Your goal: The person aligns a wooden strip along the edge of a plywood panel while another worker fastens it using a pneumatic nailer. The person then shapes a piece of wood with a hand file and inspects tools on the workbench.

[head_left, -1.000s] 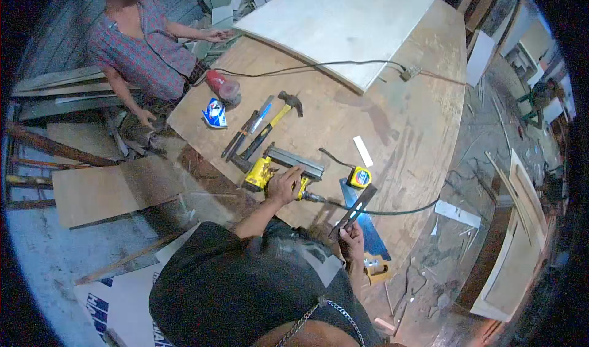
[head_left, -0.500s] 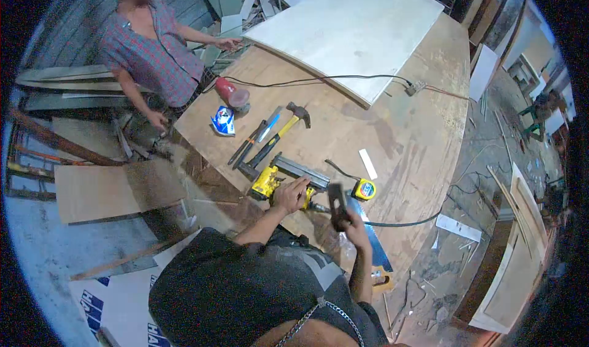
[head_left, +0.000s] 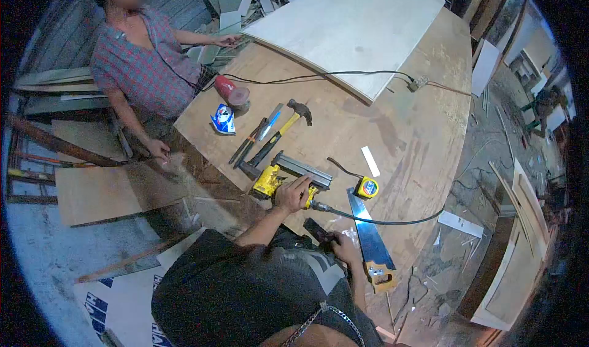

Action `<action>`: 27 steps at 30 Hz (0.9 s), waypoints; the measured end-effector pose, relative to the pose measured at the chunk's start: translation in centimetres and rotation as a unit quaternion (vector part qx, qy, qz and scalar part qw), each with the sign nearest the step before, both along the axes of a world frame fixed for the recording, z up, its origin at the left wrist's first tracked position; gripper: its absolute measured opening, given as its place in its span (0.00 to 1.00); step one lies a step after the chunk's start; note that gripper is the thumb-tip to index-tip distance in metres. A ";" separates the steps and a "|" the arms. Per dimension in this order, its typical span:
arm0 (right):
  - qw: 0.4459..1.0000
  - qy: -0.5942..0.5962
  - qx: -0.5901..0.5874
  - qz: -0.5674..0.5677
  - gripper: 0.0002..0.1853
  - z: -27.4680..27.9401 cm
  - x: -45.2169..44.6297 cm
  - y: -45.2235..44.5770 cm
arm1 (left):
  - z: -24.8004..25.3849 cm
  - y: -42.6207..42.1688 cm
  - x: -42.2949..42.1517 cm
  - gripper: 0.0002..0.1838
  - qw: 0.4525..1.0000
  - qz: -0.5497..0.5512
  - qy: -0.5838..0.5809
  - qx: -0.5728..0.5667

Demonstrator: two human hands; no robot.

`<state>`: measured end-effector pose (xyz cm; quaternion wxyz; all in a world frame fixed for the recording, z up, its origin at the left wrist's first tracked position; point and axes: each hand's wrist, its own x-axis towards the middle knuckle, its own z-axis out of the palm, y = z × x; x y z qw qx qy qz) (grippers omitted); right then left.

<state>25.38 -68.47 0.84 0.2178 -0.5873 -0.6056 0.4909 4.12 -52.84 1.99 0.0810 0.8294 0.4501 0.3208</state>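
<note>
My left hand is wrapped round the handle of a yellow nail gun, which lies on the wooden table with a black hose running right from it. Close to my body, my right hand grips a dark flat tool; what kind it is I cannot tell. A handsaw lies to the right of that hand. Above the saw sits a yellow tape measure. A hammer and slim hand tools rest beyond the nail gun.
A white panel covers the table's far part, with a cable along its near edge. A red object and a blue-white packet are at the left. A person stands beyond them. Boards lean at right.
My right hand has brought the dark tool from over the saw left and down towards my body, uncovering the saw. My left hand stays on the nail gun. The other person's lower hand has shifted slightly.
</note>
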 end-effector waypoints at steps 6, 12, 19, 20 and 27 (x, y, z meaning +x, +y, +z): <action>0.998 -0.033 0.055 -0.005 0.11 -0.3 -1.4 3.1 | -0.2 -0.2 0.0 0.17 1.000 0.009 0.002 -0.018; 0.991 -0.107 0.051 -0.055 0.14 -0.5 -1.7 3.6 | -0.5 -0.2 -0.2 0.19 1.000 0.013 0.010 -0.017; 0.990 -0.094 0.031 -0.097 0.13 -0.8 -1.9 3.8 | -0.7 0.0 -0.2 0.17 1.000 0.005 -0.002 -0.016; 0.990 -0.092 0.055 -0.094 0.12 -1.1 -1.9 3.8 | -0.5 -0.2 -0.1 0.17 0.999 0.018 0.018 -0.045; 0.989 -0.006 0.077 -0.126 0.09 -3.3 -1.1 3.9 | -0.5 0.1 0.2 0.17 0.998 0.012 0.036 -0.047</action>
